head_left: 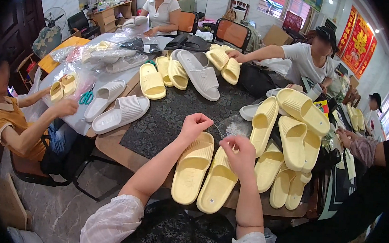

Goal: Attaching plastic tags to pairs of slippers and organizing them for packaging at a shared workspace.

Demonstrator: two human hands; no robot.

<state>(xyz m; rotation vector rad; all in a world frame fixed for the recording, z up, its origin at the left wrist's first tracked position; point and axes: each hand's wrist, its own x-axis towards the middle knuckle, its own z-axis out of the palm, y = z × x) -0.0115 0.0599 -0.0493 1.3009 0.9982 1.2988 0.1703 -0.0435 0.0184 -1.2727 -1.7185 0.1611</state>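
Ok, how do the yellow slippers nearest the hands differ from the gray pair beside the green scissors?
The yellow slippers are pale yellow, the gray pair light gray. The yellow slippers point almost straight up the picture; the gray pair slants well to the right. Both have ribbed straps.

Large gold characters on a red poster at far right, smaller gold characters on a narrow red banner beside it, a small white sticker on the near yellow slide's heel, its print too small to read.
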